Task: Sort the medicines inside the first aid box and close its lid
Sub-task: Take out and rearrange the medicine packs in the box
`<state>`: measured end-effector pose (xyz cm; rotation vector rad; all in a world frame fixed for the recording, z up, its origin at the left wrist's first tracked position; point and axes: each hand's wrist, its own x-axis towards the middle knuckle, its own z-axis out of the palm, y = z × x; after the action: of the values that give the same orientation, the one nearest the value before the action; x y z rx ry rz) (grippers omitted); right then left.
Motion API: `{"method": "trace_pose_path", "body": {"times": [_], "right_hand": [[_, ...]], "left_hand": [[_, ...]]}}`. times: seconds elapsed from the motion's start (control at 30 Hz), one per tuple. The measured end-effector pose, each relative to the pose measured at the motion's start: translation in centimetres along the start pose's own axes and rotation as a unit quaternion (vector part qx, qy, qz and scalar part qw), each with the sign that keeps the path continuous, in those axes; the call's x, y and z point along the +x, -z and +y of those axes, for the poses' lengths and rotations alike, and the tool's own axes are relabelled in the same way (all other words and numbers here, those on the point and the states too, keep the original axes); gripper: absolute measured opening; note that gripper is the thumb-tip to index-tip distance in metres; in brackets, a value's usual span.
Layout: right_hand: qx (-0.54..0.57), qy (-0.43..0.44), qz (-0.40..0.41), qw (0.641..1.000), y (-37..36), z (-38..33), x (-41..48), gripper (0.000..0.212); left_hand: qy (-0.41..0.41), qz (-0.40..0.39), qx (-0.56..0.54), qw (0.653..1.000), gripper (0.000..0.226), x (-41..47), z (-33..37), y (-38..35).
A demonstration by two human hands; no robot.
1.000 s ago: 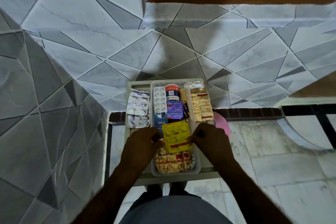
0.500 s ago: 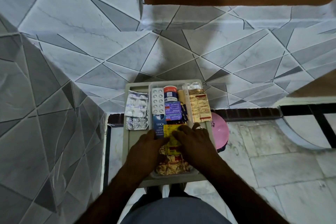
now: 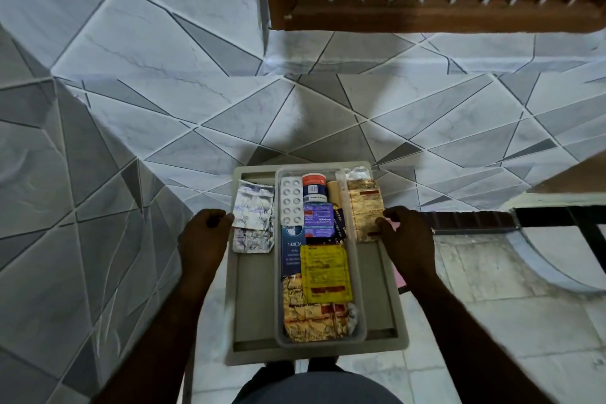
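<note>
- Head view: our left hand (image 3: 205,233) curls at the left rim of the grey first aid box (image 3: 398,315), touching a crinkled silver foil strip (image 3: 254,207); we cannot tell whether it pinches it.
- Our right hand (image 3: 405,233) curls at the right rim, fingertips on a tan strip (image 3: 364,207).
- The clear inner tray (image 3: 360,321) holds glossy yellow sachets (image 3: 324,272), a white blister card (image 3: 291,200) and a round tub (image 3: 314,187).
- Risk: loose strips overhanging the rims may jam the lid.

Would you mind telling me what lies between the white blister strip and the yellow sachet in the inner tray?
In the head view, the dark blue box lies between the white blister strip and the yellow sachet, its lower part overlapped by the sachet.
</note>
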<state>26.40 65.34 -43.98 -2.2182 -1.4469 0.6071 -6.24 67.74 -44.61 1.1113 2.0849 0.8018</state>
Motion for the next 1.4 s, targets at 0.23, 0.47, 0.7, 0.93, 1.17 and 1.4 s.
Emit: {"method": "trace_pose_path", "body": {"times": [0.23,0.47,0.7,0.93,1.17,1.4], "right_hand": [[0.012,-0.046,-0.028,0.998,-0.8,-0.1,1.8,0.028],[0.072,-0.091,-0.045,0.992,-0.9,-0.8,2.0,0.029],[0.181,-0.142,-0.030,0.973,-0.3,-0.3,2.9,0.024],[0.239,-0.125,0.009,0.963,1.6,-1.4,2.5,0.017],[0.266,-0.064,0.071,0.959,3.1,-3.5,2.1,0.014],[0.310,-0.062,0.085,0.945,3.8,-4.1,2.0,0.015]], "left_hand": [[0.032,-0.041,0.049,0.997,0.036,3.1,-0.7,-1.7],[0.033,-0.041,0.038,0.998,0.024,3.3,-1.2,-2.4],[0.041,-0.055,-0.024,0.997,0.022,3.7,-0.7,-2.2],[0.052,-0.068,0.025,0.996,0.039,3.4,-0.4,-2.6],[0.050,-0.060,0.090,0.993,0.054,3.5,-0.1,-3.3],[0.073,-0.083,0.043,0.993,0.035,3.7,0.7,-2.9]]}}
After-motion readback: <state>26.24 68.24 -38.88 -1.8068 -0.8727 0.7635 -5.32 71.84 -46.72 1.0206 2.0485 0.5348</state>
